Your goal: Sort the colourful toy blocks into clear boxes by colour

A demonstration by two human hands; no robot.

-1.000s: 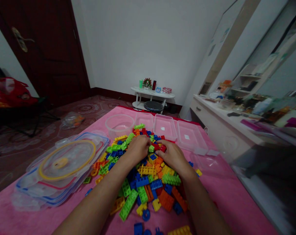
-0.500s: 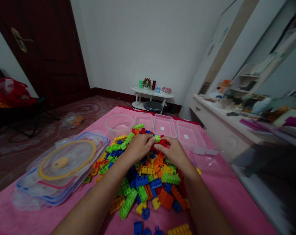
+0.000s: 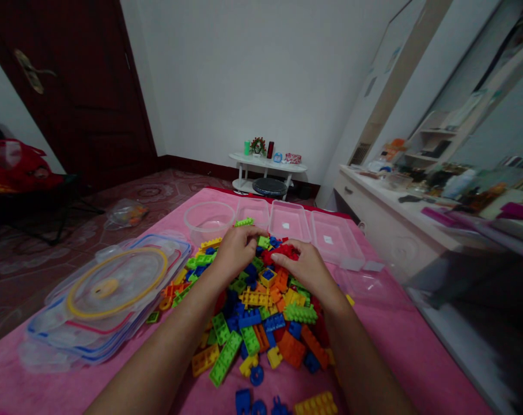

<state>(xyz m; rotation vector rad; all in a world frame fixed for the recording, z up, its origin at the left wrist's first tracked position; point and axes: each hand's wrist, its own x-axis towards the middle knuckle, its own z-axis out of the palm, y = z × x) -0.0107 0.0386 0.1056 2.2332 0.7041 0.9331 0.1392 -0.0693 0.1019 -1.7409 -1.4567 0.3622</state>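
A heap of toy building bricks [image 3: 255,300] in green, blue, yellow, orange and red lies on the pink cloth. At its far left part is my left hand [image 3: 237,251], fingers stretched out and thumb apart, with nothing visible in it. My right hand [image 3: 307,265] is curled round red bricks [image 3: 281,252] at the far right of the heap, thumb on the near side. Its fingertips are partly hidden behind the red pieces. A long green brick [image 3: 244,222] shows just beyond my left hand.
Past the heap stand a round clear tub [image 3: 209,218] and rectangular clear containers [image 3: 290,222]. Stacked clear lids [image 3: 114,288] with blue and yellow rims lie at the left. A cluttered white dresser [image 3: 400,213] is on the right. Loose bricks [image 3: 315,403] lie near me.
My left hand has moved left, away from my right hand, and its thumb and fingers have parted. My right hand stays almost in place at the red bricks.
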